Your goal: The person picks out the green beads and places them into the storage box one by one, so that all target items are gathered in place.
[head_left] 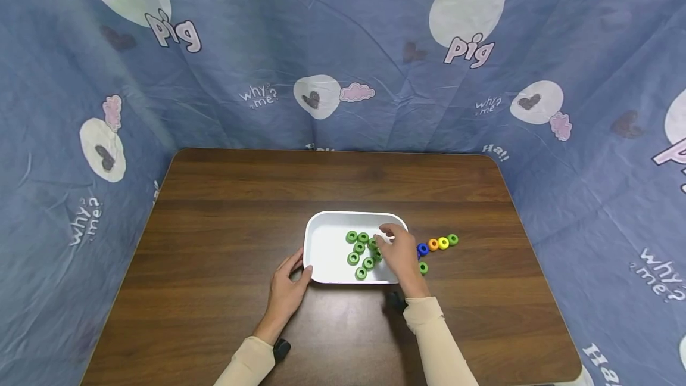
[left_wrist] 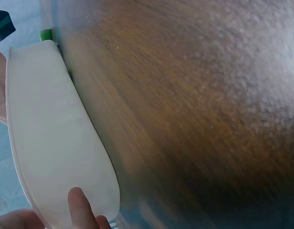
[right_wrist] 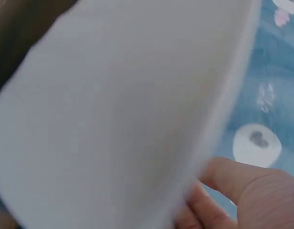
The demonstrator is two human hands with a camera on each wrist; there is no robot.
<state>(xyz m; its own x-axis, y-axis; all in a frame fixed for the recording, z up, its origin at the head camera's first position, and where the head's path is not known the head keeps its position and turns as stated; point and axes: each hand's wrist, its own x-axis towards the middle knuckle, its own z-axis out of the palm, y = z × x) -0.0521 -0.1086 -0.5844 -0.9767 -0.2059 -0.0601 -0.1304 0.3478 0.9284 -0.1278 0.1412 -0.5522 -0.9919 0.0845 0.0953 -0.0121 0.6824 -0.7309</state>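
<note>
A white tray lies on the table, with several green rings toward its right half. My left hand holds the tray's near left corner; in the left wrist view one finger lies against the outer wall. My right hand hovers over the tray's right side, its thumb and forefinger apart above green rings, with no held thing visible. In the right wrist view the blurred tray wall partly covers that hand's fingers. Right of the tray are blue, orange, yellow and green rings.
Another green ring lies beside the right forearm. The brown wooden table extends around the tray. A blue printed cloth hangs behind the table and along its sides.
</note>
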